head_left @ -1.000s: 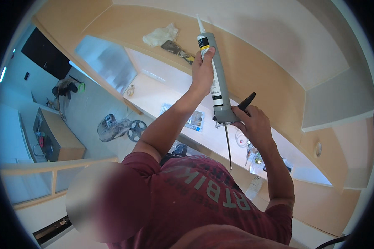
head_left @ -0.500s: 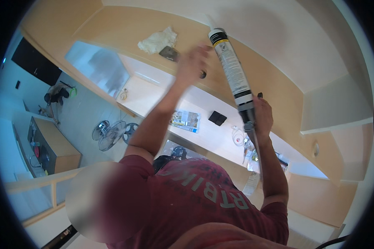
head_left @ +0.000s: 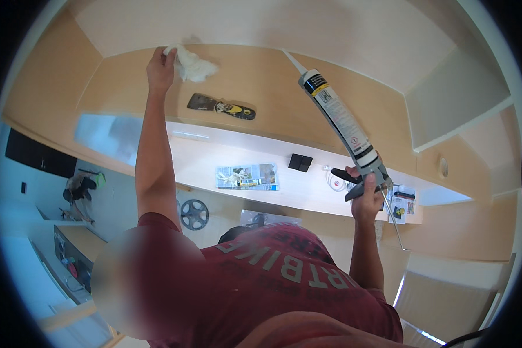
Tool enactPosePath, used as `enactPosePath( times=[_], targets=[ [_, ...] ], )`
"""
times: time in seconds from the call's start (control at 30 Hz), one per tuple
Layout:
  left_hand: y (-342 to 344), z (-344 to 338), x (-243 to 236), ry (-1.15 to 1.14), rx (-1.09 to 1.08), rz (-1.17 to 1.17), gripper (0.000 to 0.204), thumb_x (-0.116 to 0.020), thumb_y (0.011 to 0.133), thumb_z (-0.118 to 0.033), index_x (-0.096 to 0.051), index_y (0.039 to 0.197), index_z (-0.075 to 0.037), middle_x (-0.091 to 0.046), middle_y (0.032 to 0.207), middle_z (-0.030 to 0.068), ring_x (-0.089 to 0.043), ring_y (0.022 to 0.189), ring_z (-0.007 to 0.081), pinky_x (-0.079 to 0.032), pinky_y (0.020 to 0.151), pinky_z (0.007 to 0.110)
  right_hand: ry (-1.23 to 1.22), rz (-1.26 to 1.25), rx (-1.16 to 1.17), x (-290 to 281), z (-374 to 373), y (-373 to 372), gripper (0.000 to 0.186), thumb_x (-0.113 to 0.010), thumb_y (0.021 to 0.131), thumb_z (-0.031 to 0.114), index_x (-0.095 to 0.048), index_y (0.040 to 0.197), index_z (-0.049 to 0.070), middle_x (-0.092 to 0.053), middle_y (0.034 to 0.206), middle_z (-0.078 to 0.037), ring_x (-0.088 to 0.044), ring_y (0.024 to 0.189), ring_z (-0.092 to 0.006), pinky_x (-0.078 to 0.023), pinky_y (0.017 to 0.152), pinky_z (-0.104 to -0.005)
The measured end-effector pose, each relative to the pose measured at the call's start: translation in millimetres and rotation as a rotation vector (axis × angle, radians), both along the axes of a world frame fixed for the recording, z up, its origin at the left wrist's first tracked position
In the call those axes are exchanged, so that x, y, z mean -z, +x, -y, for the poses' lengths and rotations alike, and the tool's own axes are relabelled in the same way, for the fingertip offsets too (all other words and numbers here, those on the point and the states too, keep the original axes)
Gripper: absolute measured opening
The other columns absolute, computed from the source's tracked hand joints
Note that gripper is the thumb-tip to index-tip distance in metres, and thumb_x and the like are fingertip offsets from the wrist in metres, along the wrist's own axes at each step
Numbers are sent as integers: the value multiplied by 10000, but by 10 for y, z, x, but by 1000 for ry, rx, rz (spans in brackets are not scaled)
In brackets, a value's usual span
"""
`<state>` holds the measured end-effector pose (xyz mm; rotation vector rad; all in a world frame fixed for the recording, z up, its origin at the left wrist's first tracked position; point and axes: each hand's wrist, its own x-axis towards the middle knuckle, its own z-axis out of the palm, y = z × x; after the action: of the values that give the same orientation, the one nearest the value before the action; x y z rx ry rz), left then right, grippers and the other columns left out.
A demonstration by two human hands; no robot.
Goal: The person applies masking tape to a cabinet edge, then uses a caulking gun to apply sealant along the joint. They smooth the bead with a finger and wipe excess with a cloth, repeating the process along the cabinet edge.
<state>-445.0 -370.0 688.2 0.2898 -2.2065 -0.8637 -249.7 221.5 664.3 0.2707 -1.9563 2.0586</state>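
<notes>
My left hand (head_left: 160, 69) is reaching up to the far left part of the wooden ledge (head_left: 290, 98), its fingers closed on a crumpled white cloth (head_left: 192, 65). My right hand (head_left: 365, 198) grips the handle of a grey caulking gun (head_left: 380, 178) loaded with a white-and-black sealant tube (head_left: 341, 123); its long white nozzle (head_left: 294, 62) points up-left, close to the edge where the wood meets the white surface. A scraper (head_left: 220, 106) with a stained blade and a yellow-and-black handle lies on the wood between the cloth and the gun.
Below the ledge, a white shelf (head_left: 194, 168) holds folded paper (head_left: 246, 176), a black object (head_left: 300, 162), coiled white cable (head_left: 335, 181) and small items at the right. A grey wheel-like piece (head_left: 194, 214) is on the floor. Another person (head_left: 78, 191) bends down far left, by a counter (head_left: 75, 246).
My left hand has let go of the sealant tube and moved up-left onto the cloth. My right hand alone now holds the caulking gun, which tilts further up-left. The view has shifted.
</notes>
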Motion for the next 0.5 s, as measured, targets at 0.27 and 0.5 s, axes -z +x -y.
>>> enactPosePath(
  times=[0.27, 0.5],
  targets=[
    [-275, -1794, -854, 219, 668, -181, 230, -673, 1059, -213, -651, 1233, -64, -636, 807, -9, -550, 742, 54, -470, 657, 258, -140, -60, 104, -96, -647, 546, 491, -467, 1122, 454, -591, 1098, -21, -631, 1018, -138, -626, 1018, -301, -522, 1031, -569],
    [-625, -3577, -640, 387, 1065, 158, 288, -651, 1067, -240, -638, 1296, -66, -703, 953, 42, -617, 853, 86, -515, 755, 279, -239, -128, 348, -69, -1157, 1051, 518, -419, 1130, 488, -572, 1151, -7, -607, 993, -116, -615, 1003, -290, -495, 1049, -582]
  ],
)
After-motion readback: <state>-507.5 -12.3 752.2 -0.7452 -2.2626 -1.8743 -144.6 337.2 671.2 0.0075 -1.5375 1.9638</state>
